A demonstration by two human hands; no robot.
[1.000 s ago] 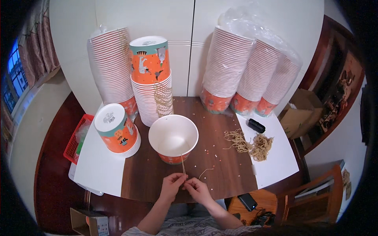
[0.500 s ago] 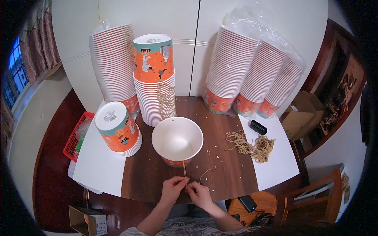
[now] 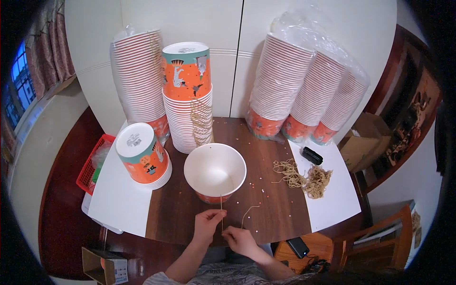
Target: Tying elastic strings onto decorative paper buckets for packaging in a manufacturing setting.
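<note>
A white-lined paper bucket [image 3: 202, 171] stands upright in front of me, its open mouth facing up. From its near rim a thin tan cord [image 3: 221, 203] runs down to my hands. The fingers of my left hand [image 3: 206, 227] pinch the cord below the bucket. Lower and to the right, my right hand [image 3: 241, 241] is closed on the cord too, and a loose end curls up beside it. Small red and white bits lie on the wood to the right of the bucket.
Stacked upside-down paper buckets [image 3: 187, 118] rise behind, with tan cord loops down one side. A shorter stack [image 3: 142, 156] is at left. Bagged stacks [image 3: 280, 80] stand at the back right. Cord bundles [image 3: 318, 183] and a black object [image 3: 312, 155] lie at right. A red basket [image 3: 88, 166] sits beyond the left edge.
My hands have moved apart along the cord: the left slightly up, the right lower and toward me. The cord between them now shows as a straight stretch.
</note>
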